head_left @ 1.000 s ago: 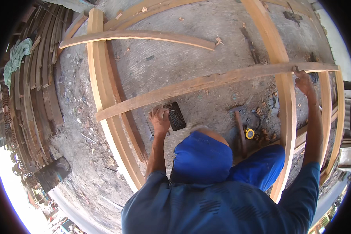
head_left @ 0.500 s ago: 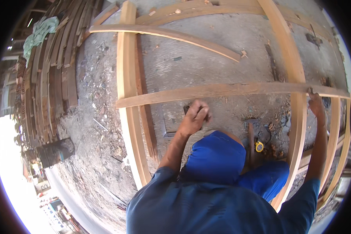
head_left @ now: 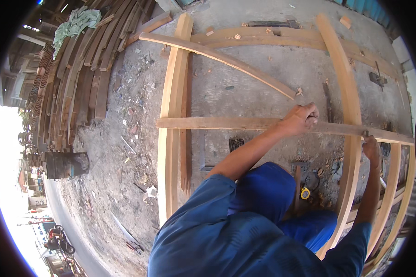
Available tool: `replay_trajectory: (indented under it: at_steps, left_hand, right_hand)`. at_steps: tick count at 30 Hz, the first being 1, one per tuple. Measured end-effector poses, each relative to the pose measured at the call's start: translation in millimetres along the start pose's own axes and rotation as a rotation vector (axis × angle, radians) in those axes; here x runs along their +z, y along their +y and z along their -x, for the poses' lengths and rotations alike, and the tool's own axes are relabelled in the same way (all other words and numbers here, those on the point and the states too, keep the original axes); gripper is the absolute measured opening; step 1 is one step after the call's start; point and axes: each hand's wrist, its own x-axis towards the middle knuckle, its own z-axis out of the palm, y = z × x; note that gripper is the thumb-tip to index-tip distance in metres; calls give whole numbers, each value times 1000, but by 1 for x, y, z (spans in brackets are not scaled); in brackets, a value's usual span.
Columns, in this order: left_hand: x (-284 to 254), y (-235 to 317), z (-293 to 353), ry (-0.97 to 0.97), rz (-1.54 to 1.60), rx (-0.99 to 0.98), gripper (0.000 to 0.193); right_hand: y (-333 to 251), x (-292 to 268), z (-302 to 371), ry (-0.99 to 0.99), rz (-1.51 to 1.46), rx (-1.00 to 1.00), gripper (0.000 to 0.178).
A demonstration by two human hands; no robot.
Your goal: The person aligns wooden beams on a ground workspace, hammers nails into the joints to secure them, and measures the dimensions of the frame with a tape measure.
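Note:
A long thin wooden batten (head_left: pixel 226 123) lies across two thick pale beams, the left beam (head_left: pixel 169 106) and the right beam (head_left: pixel 349 101). My left hand (head_left: pixel 302 117) is closed over the batten, short of the right beam; what its fingers hold, if anything, is hidden. At the right beam, my right hand (head_left: pixel 371 147) grips the near edge of the batten where the two pieces cross. A second thin strip (head_left: pixel 226 60) slants from the top of the left beam down toward the floor.
A yellow tape measure (head_left: pixel 305 193) and a hammer (head_left: pixel 297 177) lie by my knees. Further out are a handsaw (head_left: pixel 125 233), a black bucket (head_left: pixel 65 165), stacked dark planks (head_left: pixel 85 64) and a clamp-like metal tool (head_left: pixel 378 79). More pale beams (head_left: pixel 387 194) stand at the right.
My left hand has moved right and away from me, from above my knee to the batten. The right hand stays at the batten by the right beam. The head view has shifted.

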Motion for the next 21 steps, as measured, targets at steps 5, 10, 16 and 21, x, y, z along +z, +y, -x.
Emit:
replay_trajectory:
  at_steps: [5, 10, 16, 21]
  left_hand:
    - [25, -1, -57, -69, -216, 277, 9]
    - [77, -13, -118, -82, -40, -37, 10]
    - [184, -6, -177, -170, -61, 41, 9]
    - [230, -19, -176, -159, -54, 63, 9]
  right_hand:
    - [-18, -5, 0, 449, -118, -353, 43]
    - [-64, -52, -14, 57, -208, 118, 31]
    - [-56, -85, 20, -95, -265, 289, 41]
    - [-60, -79, 23, -113, -353, 341, 41]
